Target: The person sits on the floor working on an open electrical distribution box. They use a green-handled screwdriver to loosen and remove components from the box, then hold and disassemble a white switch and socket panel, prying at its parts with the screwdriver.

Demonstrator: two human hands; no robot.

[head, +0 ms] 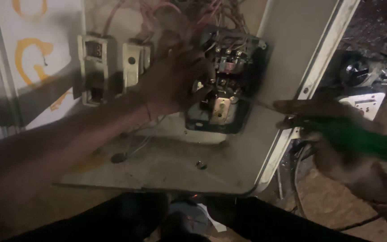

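Left hand (175, 78): fingers spread wide, nothing gripped, tips resting on the black contactor block (227, 80). I see pink wires (220, 13) fanning out just above the fingertips. Beside the palm's far side, two pale breaker units (113, 67) stand mounted in the grey metal enclosure (166, 166). Right hand (337, 134): fingers curled around a green-handled tool (354, 136), blurred, tip toward the enclosure's edge. Beyond those knuckles, a dark knobbed part (357, 71) lies well apart.
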